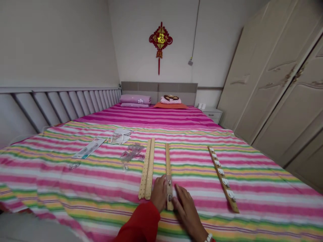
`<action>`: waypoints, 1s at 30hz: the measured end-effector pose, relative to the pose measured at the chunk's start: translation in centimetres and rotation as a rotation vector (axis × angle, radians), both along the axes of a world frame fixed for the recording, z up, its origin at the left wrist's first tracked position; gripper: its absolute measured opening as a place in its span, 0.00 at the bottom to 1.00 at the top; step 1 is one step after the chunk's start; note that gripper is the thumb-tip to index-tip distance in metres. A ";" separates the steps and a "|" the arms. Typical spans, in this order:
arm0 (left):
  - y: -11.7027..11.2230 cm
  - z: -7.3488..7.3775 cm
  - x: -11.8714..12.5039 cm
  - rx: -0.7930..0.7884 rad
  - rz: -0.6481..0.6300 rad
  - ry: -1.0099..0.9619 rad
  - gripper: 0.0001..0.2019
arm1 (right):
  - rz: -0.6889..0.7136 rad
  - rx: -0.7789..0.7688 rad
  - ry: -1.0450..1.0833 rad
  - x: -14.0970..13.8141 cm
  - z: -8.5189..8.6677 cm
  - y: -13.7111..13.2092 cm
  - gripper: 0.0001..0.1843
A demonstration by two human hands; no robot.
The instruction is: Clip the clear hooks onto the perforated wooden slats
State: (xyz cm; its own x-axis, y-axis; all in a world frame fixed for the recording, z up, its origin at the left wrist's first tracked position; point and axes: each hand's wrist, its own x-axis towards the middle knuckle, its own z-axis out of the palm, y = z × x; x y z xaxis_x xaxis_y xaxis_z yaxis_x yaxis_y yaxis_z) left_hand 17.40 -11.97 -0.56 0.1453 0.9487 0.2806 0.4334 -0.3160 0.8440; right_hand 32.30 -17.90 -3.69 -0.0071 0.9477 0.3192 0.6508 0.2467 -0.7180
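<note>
A narrow wooden strip lies lengthwise on the striped bedspread. Over its near half sits a clear piece with two small metal hooks. My left hand rests against the strip's left edge, fingers closed together at the clear piece. To the right, my right hand has its fingers stretched and slightly apart, the thumb close to the strip's near end. Two pale wooden strips with rows of small holes lie side by side left of my left hand. A darker wooden strip with several white hooks lies farther right.
Left of the strips are a crumpled clear plastic bag, a flat package, a small wire-like item and white packaging. Pillows lie at the headboard. A railing borders the left; a wardrobe stands right.
</note>
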 end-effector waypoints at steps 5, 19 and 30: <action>2.0 1.6 -6.2 0.035 0.120 -0.153 0.14 | -0.055 -0.049 0.208 0.7 0.5 -0.6 0.25; 7.9 0.2 -16.9 -0.217 0.756 -0.178 0.20 | -0.012 -0.011 0.370 -0.1 3.2 -0.2 0.16; 4.0 5.2 -12.5 -0.351 0.299 -0.721 0.22 | 0.028 -0.104 0.562 -1.0 6.0 0.3 0.16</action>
State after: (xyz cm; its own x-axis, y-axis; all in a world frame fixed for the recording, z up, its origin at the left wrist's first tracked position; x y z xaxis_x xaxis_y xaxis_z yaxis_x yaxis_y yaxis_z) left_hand 4.89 -7.98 4.61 -0.2257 0.9681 -0.1091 -0.2232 0.0576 0.9731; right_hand 31.34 -17.58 2.26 0.1109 0.9762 0.1862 0.1561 0.1679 -0.9734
